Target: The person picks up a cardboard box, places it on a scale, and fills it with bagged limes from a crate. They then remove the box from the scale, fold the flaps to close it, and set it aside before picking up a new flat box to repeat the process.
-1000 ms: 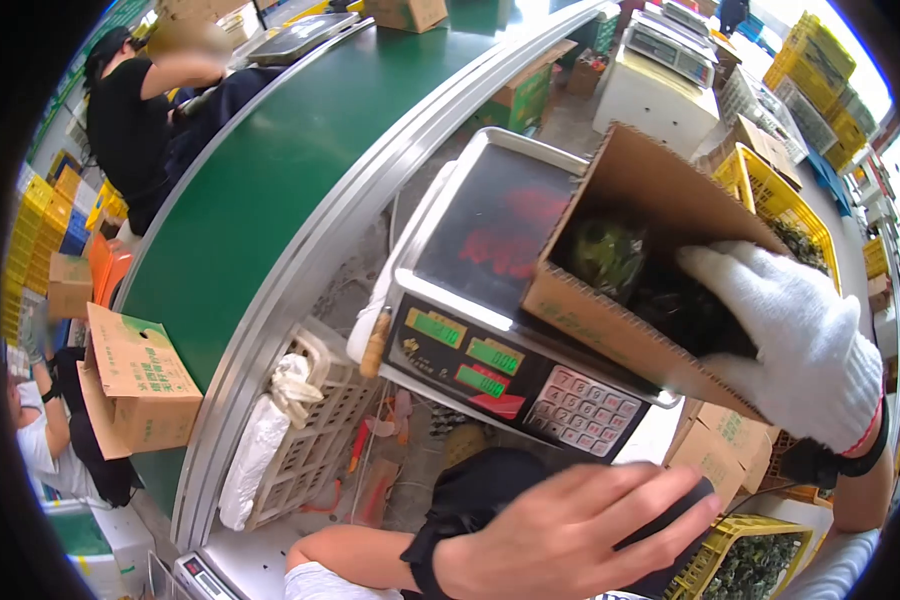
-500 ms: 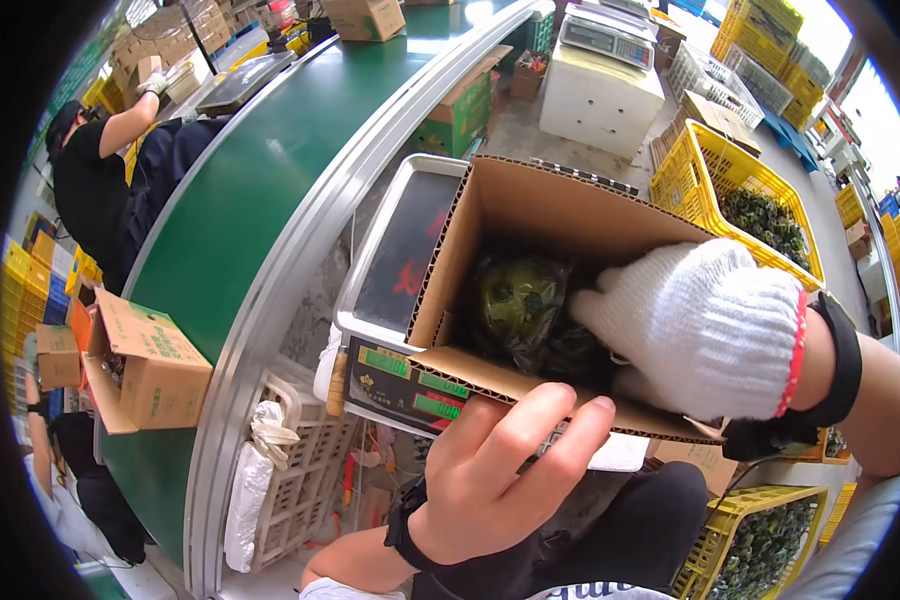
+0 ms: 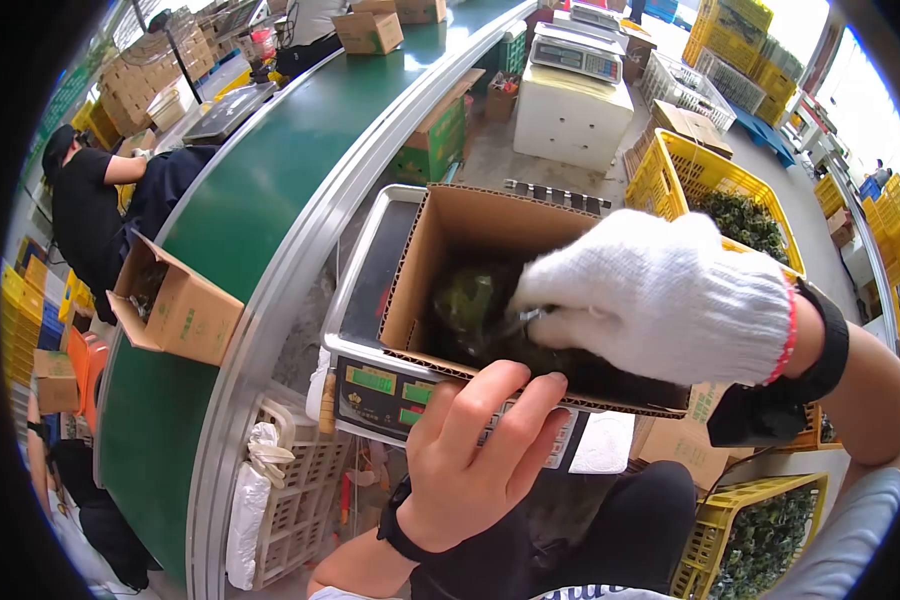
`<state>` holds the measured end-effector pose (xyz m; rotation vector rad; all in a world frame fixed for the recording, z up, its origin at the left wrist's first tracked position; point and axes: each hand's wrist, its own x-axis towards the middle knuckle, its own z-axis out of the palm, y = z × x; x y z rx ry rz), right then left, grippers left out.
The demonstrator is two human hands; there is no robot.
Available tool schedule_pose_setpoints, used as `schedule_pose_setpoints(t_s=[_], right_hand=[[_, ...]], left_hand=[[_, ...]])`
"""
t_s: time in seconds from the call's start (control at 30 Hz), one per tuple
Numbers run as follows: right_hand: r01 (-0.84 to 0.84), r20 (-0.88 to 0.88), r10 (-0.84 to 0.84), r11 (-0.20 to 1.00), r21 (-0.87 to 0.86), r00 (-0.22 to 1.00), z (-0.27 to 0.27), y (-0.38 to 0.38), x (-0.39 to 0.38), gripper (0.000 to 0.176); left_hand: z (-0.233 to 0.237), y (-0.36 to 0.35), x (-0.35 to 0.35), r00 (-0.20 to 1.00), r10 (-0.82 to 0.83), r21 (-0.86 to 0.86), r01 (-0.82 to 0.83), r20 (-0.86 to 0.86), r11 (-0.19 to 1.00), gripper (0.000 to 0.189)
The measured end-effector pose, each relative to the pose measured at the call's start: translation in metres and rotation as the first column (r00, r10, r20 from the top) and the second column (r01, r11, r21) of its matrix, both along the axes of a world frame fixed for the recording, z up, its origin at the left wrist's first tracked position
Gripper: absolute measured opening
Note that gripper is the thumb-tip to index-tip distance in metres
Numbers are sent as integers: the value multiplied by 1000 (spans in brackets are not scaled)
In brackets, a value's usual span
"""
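An open cardboard box (image 3: 417,275) sits on a digital scale (image 3: 372,402) with lit green displays. Inside it, a clear bag of green produce (image 3: 463,298) lies toward the left; the shadowed bottom is hard to make out. My right hand (image 3: 660,295), in a white knitted glove with a red cuff, reaches into the box. Its fingers pinch a shiny bit of clear plastic bag (image 3: 535,314) beside the produce. My bare left hand (image 3: 470,460) holds the near edge of the box with bent fingers, in front of the scale's keypad.
A green conveyor belt (image 3: 260,190) curves along the left, carrying an open carton (image 3: 185,310). Yellow crates of dark green produce stand at the right (image 3: 670,185) and lower right (image 3: 710,530). A co-worker (image 3: 90,200) sits across the belt. Another scale (image 3: 575,52) rests on a white block.
My right hand has moved left within the box, and shiny plastic now shows at its fingertips. The open carton on the belt has moved up and right. My left hand stays at the near edge.
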<state>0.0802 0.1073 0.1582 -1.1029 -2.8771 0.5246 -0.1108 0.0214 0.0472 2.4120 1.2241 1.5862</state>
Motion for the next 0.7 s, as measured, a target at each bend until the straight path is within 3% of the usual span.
schedule_pose_setpoints(t_s=[0.07,0.1,0.13,0.23,0.3,0.33,0.4,0.47,0.5,0.57,0.6,0.7], right_hand=[[177,64,-185,977,118,981,39,-11,-13,29],[27,127,-64,960,278,990,48,-13,-8,33],[183,237,-226,965,190,945,61,-15,-13,37],[158,370,-193,980,123,909,65,-13,-4,37],[-98,450,-24,964,246,893,37,-9,10,38],[-97,448,-24,965,245,894,17,-9,21,38],[-369,193,316,745,556,929,-20,-13,39,31],[-224,491,93,951,215,866,-22,-6,3,14],[-222,488,91,951,216,868,-20,-5,-10,14],[-138,682,-20,975,176,731,-13,-4,-29,5],[-122,770,1,988,99,638,-10,-2,-31,19],[-187,687,0,962,198,727,0,-17,-19,20]], left_hand=[[1,-1,-1,1000,-9,-8,9,10,1000,36],[0,-1,-2,1000,-22,-8,22,18,1000,36],[0,-1,-2,999,-35,-7,35,24,999,35],[0,-1,-3,999,-45,-7,45,22,999,35],[2,1,-2,999,-48,-11,48,25,999,35],[3,0,-1,998,-53,-18,54,24,998,35],[4,-6,-2,998,-62,-55,62,2,997,38],[4,-9,-4,997,-70,-90,68,-21,994,41],[3,-9,-6,997,-79,-92,78,-8,993,42],[3,-9,-9,997,-82,-92,82,5,992,42],[4,-7,-9,996,-88,-90,88,5,992,43],[8,-6,-8,997,-73,-104,74,18,992,44]])
